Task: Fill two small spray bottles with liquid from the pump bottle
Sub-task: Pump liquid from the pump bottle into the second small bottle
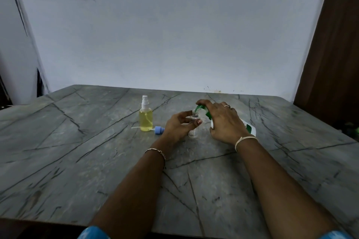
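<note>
Alignment is being set at centre frame — the green nozzle [199, 107] of the tilted white pump bottle [249, 129], gripped by the right hand [225, 122], is being poised over the open neck of the small clear spray bottle [193, 134] pinched upright by the left hand [178, 127].

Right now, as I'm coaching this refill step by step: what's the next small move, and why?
Probably the right hand should press down the pump bottle's green spout: it sits at the open mouth of the clear bottle, which the left hand steadies and which looks empty.
</note>
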`<control>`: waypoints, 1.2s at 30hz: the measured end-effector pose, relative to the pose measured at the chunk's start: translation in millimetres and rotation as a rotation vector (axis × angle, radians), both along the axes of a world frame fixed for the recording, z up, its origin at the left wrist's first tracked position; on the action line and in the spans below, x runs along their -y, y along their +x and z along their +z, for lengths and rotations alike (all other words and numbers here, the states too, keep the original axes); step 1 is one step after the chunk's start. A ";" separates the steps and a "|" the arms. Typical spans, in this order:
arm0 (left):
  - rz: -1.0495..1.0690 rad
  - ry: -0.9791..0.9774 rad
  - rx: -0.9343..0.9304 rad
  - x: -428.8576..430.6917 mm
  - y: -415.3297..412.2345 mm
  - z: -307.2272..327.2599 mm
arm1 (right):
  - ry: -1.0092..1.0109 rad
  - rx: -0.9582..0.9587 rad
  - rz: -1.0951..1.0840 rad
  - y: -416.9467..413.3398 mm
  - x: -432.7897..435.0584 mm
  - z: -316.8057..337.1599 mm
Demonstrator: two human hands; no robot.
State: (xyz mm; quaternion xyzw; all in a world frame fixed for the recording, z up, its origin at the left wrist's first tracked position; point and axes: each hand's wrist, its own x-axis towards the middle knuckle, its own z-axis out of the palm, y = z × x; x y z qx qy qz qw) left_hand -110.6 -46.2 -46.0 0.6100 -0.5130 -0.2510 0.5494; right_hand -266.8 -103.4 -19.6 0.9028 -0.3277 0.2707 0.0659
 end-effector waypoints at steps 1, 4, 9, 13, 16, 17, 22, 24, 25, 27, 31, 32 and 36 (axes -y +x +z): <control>0.001 0.001 0.001 -0.6 -0.3 0.0 | 0.001 0.012 0.005 1.7 -0.3 0.1; -0.001 -0.003 -0.021 -0.8 -0.9 -1.0 | 0.010 0.041 0.015 5.4 0.5 -0.3; 0.008 0.002 -0.069 0.9 -2.0 -0.3 | -0.028 -0.004 -0.020 2.1 3.3 -3.5; -0.036 0.013 -0.102 1.8 0.9 0.0 | -0.067 -0.034 -0.028 -1.6 3.6 -4.9; -0.059 0.030 -0.140 2.8 3.5 0.0 | -0.061 -0.031 -0.029 1.2 4.1 -4.5; -0.066 0.034 -0.156 3.2 3.9 0.2 | -0.057 -0.027 -0.030 2.6 4.4 -4.8; -0.100 0.044 -0.202 4.3 4.3 0.9 | -0.040 0.005 -0.026 8.2 6.3 -6.0; -0.102 0.043 -0.203 4.0 3.8 1.2 | -0.059 -0.004 -0.035 7.9 6.5 -6.9; -0.100 0.041 -0.205 4.3 3.5 1.3 | -0.074 -0.014 -0.041 6.9 6.4 -7.5; -0.099 0.034 -0.213 3.7 1.7 1.6 | -0.105 -0.035 -0.047 3.7 6.1 -8.8; -0.087 0.032 -0.196 6.8 2.2 -0.8 | -0.095 -0.027 -0.031 0.9 6.9 -10.4; -0.083 0.024 -0.201 8.1 3.2 -1.6 | -0.093 -0.022 -0.025 1.7 6.8 -10.7; -0.090 0.041 -0.204 9.7 4.6 -1.9 | -0.063 0.016 -0.005 6.7 6.7 -8.4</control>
